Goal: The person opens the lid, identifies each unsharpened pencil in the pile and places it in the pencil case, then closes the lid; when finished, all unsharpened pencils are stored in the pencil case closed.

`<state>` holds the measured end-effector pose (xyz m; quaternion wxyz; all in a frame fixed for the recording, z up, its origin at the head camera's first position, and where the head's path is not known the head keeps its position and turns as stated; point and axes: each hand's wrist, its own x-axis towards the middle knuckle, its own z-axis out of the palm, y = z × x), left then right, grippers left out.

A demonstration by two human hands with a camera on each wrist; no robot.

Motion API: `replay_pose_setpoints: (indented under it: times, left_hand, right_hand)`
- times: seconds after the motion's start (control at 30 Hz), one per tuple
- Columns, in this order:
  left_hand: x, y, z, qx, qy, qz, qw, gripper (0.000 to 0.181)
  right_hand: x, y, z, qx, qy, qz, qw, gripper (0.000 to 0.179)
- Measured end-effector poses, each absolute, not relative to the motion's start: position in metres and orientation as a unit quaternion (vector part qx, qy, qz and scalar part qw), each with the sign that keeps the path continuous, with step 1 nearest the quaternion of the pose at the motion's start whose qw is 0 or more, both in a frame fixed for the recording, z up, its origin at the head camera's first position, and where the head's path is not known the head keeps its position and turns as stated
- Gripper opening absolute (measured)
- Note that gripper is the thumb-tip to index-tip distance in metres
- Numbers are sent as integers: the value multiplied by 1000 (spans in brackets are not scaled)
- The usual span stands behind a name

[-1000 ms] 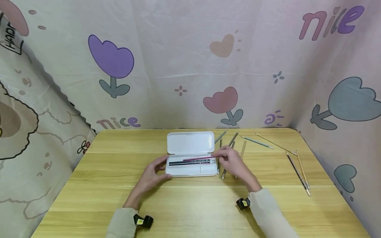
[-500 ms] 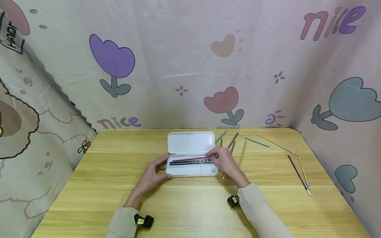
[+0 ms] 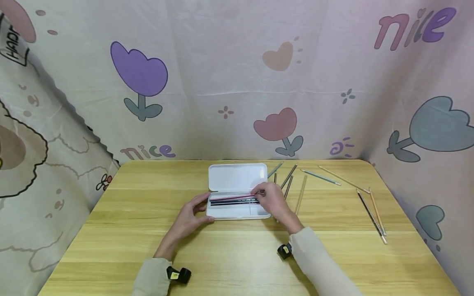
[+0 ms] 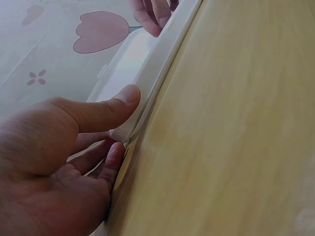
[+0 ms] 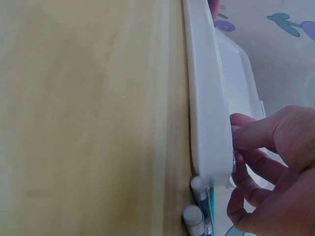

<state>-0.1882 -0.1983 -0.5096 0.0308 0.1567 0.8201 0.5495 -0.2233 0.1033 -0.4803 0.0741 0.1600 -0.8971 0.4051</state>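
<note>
An open white pencil case (image 3: pixel 226 212) lies in front of me with its lid (image 3: pixel 237 177) tilted back. My left hand (image 3: pixel 188 218) grips its left end; in the left wrist view the thumb (image 4: pixel 129 94) lies against the front wall. My right hand (image 3: pixel 275 201) pinches a dark red pencil (image 3: pixel 231 197) near its right end, over the tray. That pencil slants slightly above several black pencils (image 3: pixel 229 202) lying lengthwise in the case. In the right wrist view, the fingers of my right hand (image 5: pixel 280 162) reach over the case's end wall; the pencil there is mostly hidden.
Right of the case lie several loose pencils, among them a natural-wood one (image 3: pixel 301 193) and a black one (image 3: pixel 289 187). A teal pencil (image 3: pixel 321 177) and a yellow one (image 3: pixel 342 179) lie farther right. Another black pencil (image 3: pixel 371 216) rests near the table's right side.
My right hand has moved left with the red pencil, bringing it fully over the tray and closer to the black pencils. The left hand and the case have stayed put.
</note>
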Motion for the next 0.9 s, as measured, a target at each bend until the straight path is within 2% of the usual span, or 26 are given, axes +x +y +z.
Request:
replay_pose_setpoints:
  times: [0.37, 0.67, 0.9]
  left_hand:
    - [-187, -199, -508, 153, 819, 552, 36, 81]
    - [-187, -200, -508, 156, 818, 553, 37, 81]
    - [-187, -199, -508, 152, 821, 549, 37, 81]
  right_hand:
    - [-218, 107, -477, 154, -885, 430, 84, 12]
    - [-204, 128, -471, 136, -879, 447, 93, 15]
    - [-192, 149, -470, 115, -883, 436, 134, 17]
